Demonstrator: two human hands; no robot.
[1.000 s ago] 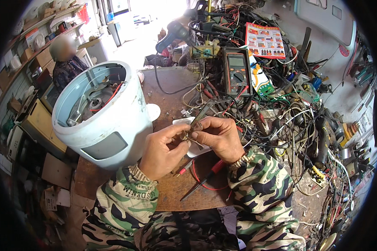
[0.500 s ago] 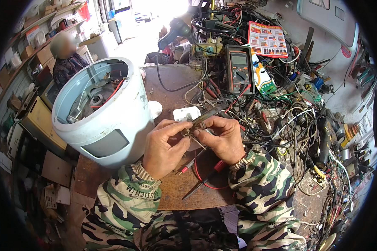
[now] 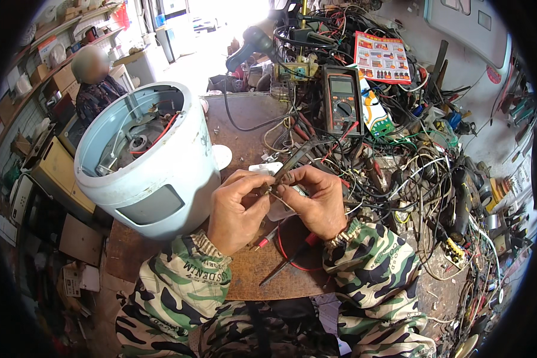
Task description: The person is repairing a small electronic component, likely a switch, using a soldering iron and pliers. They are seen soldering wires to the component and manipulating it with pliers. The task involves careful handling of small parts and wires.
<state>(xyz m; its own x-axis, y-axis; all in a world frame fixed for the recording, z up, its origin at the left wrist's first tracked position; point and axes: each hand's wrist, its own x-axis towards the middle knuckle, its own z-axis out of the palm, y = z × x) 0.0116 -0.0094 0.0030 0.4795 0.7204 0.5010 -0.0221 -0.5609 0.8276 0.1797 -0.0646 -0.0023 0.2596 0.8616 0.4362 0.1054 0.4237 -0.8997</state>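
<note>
Over the front of the wooden bench my two hands meet, fingertips almost touching. My left hand (image 3: 235,209) is closed in a pinch on a small metal part, mostly hidden by the fingers. With thumb and forefinger my right hand (image 3: 316,200) pinches at the lower end of a long dark strip (image 3: 293,159), which slants away to the far right. A thin pale wire end pokes out between the hands. Behind and beneath them lies a white plastic piece (image 3: 272,167), partly covered. Below are a black-tipped test probe (image 3: 282,266) and a red-handled lead (image 3: 267,238).
A pale blue round appliance housing (image 3: 191,149), open on top, stands left. A multimeter (image 3: 342,101) rests at the back, beside a tangle of cables (image 3: 400,173) filling the right side. A person (image 3: 95,77) is at the far left, near shelves.
The dark strip now stands steeper, tilted up between my fingers. The white piece under my hands shows differently. Both hands keep their pinch with only slight movement.
</note>
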